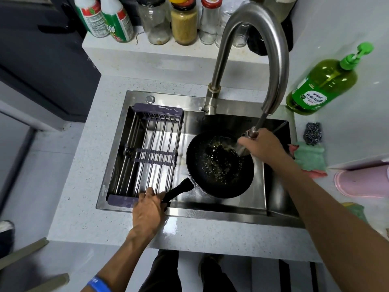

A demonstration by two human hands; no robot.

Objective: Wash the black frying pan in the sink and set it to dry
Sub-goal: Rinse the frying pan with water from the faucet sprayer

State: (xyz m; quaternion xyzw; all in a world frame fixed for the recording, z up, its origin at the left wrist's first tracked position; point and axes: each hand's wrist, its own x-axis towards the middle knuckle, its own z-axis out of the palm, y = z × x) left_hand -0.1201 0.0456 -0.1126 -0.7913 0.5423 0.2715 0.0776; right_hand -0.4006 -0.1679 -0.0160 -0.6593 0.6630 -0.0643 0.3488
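The black frying pan (220, 165) sits in the sink (277, 199), right of the drying rack (147, 157). Its long axis runs from two o'clock to eight o'clock, the handle pointing toward eight. The left hand (148, 209) grips the handle's end. The right hand (262, 147) is wrapped around the pull-out faucet head (251, 132), at the pan's two o'clock rim.

You have one black frying pan (220, 165) in one steel sink (221, 211), under one tap (250, 60), and one drying rack (147, 152) across the left side. Two hands are at work: left hand (148, 209) and right hand (261, 146). On the back ledge you can count two green-labelled bottles (105, 17) and three jars (183, 20) (more glassware behind the tap is hard to count). To the right: one green soap bottle (322, 85), one steel scourer (312, 133).
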